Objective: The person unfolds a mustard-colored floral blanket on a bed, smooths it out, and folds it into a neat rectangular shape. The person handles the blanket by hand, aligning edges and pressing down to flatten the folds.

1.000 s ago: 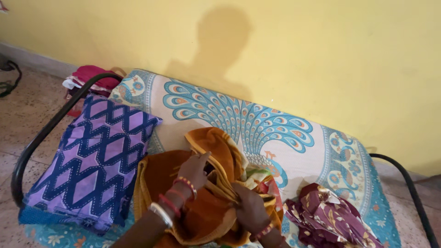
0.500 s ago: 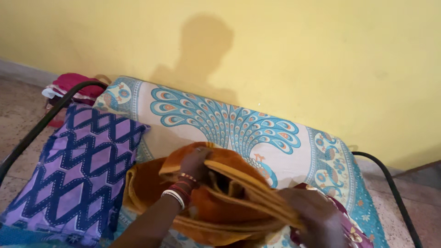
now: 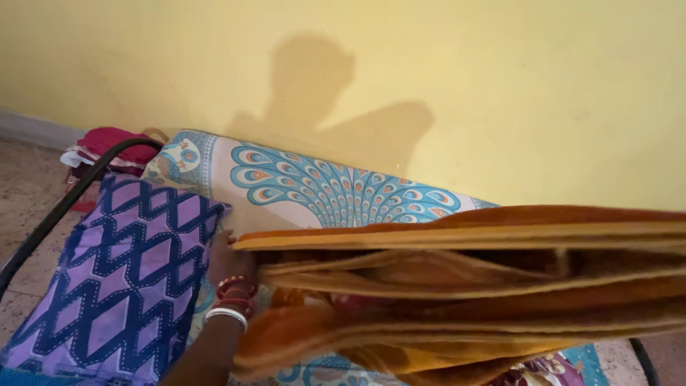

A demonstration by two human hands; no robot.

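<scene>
Where hands [image 3: 227,261] grip, orange cloth [image 3: 457,286] stretched

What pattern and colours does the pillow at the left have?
The pillow has a dark blue zigzag and diamond pattern on purple, seen in the head view.

Orange cloth [image 3: 464,286] blurred and running off the right edge, left hand [image 3: 227,263] partly behind its folds (fingers unseen), right hand out of frame, maroon cloth [image 3: 543,372] mostly covered, purple patterned fabric [image 3: 121,279] cropped at bottom.
</scene>
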